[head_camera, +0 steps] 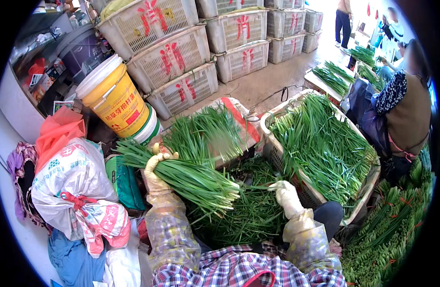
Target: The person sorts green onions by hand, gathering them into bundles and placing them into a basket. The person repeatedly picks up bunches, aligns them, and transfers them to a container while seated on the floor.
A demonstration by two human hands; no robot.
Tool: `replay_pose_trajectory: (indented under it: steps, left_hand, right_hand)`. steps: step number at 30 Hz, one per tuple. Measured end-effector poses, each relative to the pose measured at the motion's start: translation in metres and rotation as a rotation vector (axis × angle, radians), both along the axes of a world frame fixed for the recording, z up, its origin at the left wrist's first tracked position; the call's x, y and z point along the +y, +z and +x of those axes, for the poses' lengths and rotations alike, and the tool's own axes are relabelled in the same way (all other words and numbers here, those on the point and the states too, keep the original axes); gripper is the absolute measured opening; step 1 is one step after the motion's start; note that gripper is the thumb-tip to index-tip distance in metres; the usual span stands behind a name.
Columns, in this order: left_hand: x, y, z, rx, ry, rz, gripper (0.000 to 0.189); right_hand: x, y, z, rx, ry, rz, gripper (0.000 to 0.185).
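My left hand [156,168], in a pale rubber glove, is closed around a thick bunch of green garlic chives [198,181], with its pale stem ends towards the right. My right hand [286,195], gloved alike, is near the rim of the crate, with a few thin green leaves [257,187] at its fingertips. Below and between my hands lies a heap of loose leaves [241,219]. More chives [205,132] rest on a board with a red stripe beyond my left hand. To the right, a white plastic crate [363,208] is filled with chives [324,147].
Stacked white crates [169,61] stand behind, and a yellow bucket [117,102] is at the left. A white woven sack [73,183] lies beside my left arm. Tied bundles [392,222] cover the lower right. A person [406,104] sits beyond the filled crate; others are farther back.
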State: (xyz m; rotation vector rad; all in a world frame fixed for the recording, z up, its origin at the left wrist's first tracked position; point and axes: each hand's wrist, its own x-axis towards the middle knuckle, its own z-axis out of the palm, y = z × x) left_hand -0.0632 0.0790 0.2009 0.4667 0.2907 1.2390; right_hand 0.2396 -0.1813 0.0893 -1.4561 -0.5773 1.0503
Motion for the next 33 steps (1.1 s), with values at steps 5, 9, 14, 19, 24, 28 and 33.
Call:
replay_pose_trajectory:
  steps: [5,9,14,19,24,28,33]
  left_hand:
    - [-0.005,-0.016,0.024,-0.02,0.039,0.05,0.023]
    - [-0.032,-0.037,0.058,-0.006,-0.07,0.155,0.017]
    - [-0.052,-0.036,0.057,0.294,-0.376,0.259,0.037]
    - [-0.071,-0.024,0.032,0.353,-0.47,0.148,0.044]
    - [-0.057,-0.063,0.048,0.069,-0.225,-0.002,0.046]
    - [-0.045,-0.077,0.056,0.001,-0.261,0.067,0.06]
    - [-0.038,-0.08,0.036,-0.067,-0.051,0.296,0.038]
  right_hand:
    - [0.035,0.043,-0.041,0.298,0.09,-0.033,0.037]
    - [0.049,0.043,-0.069,0.262,-0.117,0.131,0.04]
    - [0.044,-0.014,-0.023,-0.207,-0.283,-0.028,0.018]
    - [0.042,0.017,-0.015,-0.576,-0.331,-0.141,0.029]
    - [0.024,0.041,-0.034,-0.517,-0.162,0.019,0.029]
    - [-0.009,-0.007,-0.039,-0.512,0.041,-0.092,0.028]
    - [-0.029,0.03,-0.014,-0.077,-0.133,-0.038,0.022]
